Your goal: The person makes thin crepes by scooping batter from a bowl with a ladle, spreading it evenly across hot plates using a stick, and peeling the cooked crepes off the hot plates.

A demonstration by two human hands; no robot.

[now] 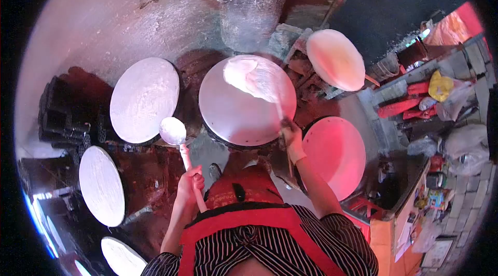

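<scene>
My left hand [191, 182] is closed around the handle of a long ladle [173, 131]. The ladle's white-coated bowl points up, near the right edge of a round plate coated in white [144, 101]. My right hand [291, 136] grips a thin-handled spreader [279, 105] at the right rim of the middle round griddle [228, 115]. White batter [244, 74] lies on the upper part of that griddle, partly smeared toward the right. The spreader's far end is lost in the batter. The griddle's lower part is bare.
A reddish-lit round griddle [337, 157] stands at my right. Beyond it leans a pale round board [336, 60] with a wooden handle. More white round plates [102, 187] line my left. A whitish bucket [249, 19] stands behind the middle griddle; bags [441, 87] lie far right.
</scene>
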